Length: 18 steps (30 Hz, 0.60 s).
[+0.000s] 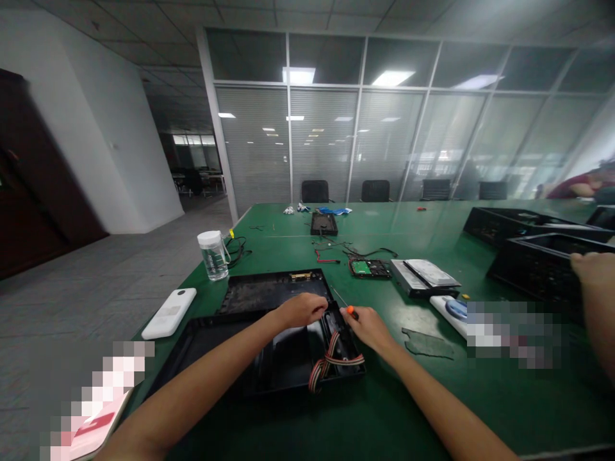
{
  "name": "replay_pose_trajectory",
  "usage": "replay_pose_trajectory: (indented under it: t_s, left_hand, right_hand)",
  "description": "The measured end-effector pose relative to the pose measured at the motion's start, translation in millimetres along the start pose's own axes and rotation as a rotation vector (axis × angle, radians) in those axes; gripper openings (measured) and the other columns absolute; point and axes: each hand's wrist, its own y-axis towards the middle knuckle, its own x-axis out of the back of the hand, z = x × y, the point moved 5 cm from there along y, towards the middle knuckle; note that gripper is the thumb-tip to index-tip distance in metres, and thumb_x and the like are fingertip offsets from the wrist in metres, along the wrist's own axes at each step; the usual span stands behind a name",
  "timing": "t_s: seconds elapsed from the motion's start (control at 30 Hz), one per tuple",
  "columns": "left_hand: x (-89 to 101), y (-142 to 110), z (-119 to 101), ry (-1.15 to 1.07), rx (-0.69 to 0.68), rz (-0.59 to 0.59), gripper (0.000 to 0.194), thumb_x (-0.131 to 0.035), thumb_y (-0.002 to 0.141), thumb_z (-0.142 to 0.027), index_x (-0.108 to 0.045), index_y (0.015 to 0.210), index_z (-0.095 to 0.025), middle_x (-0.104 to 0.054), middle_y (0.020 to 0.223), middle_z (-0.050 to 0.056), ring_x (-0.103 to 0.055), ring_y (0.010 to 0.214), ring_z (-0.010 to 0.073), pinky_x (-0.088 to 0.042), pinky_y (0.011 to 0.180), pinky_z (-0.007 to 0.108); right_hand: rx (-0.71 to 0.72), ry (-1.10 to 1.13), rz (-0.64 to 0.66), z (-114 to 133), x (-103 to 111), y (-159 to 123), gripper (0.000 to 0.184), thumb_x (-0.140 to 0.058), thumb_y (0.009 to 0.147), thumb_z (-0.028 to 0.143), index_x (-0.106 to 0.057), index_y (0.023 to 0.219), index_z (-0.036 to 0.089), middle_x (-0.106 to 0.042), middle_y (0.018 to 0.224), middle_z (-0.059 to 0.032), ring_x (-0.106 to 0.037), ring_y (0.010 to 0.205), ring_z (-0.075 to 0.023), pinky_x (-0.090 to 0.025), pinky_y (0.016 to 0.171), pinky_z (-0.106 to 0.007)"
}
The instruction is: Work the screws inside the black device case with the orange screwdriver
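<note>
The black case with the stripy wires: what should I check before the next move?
1. Screwdriver held: ok, in the right hand.
2. Screwdriver tip touching anything: cannot tell, too small.
3. Left hand over the black case: ok.
4. Anything between its fingers: cannot tell, hidden.
5. Stripy wires tucked inside: not ok, they loop over the near edge.
6. Water bottle upright, lid on: ok.

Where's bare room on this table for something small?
The tabletop looks bare right of your right forearm, nearer you than the thin sheet, and farther off between the small black box and the far black case, short of a red item. It's crowded along the left edge by the bottle and white device, and around the circuit board.
</note>
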Motion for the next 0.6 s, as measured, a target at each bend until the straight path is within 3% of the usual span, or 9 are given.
replay_pose_trajectory:
  t_s: [0.13,0.37,0.6]
  left_hand:
    - [-18.7,2,12,-0.113,0.070,-0.063,0.021,-0.050,0.080,-0.014,-0.058,0.099,-0.018,-0.063,0.084,0.001,-0.058,0.075,0.0125,-0.042,0.072,0.020]
    - [-40.6,-2,20,-0.156,0.118,-0.226,0.015,-0.050,0.086,-0.020,-0.064,0.088,-0.016,-0.068,0.087,0.004,-0.061,0.083,0.0152,-0.045,0.079,0.025]
    - [-41.0,-4,10,-0.051,0.024,-0.170,0.020,-0.043,0.088,-0.017,-0.064,0.087,-0.015,-0.066,0.085,0.006,-0.058,0.084,0.0167,-0.044,0.079,0.028]
  right_hand:
    - [-0.080,0.205,-0.095,-19,5,6,0.053,-0.030,0.086,0.056,-0.064,0.068,0.020,-0.066,0.065,-0.0050,-0.060,0.064,-0.0188,-0.040,0.061,-0.025]
    - [-0.175,0.343,-0.124,-45,9,10,0.053,-0.033,0.084,0.058,-0.065,0.072,0.018,-0.068,0.071,-0.0071,-0.062,0.068,-0.0205,-0.044,0.067,-0.028]
    - [-0.174,0.375,-0.069,-37,13,6,0.046,-0.034,0.084,0.054,-0.060,0.073,0.018,-0.059,0.053,-0.0017,-0.057,0.052,-0.0167,-0.043,0.057,-0.026]
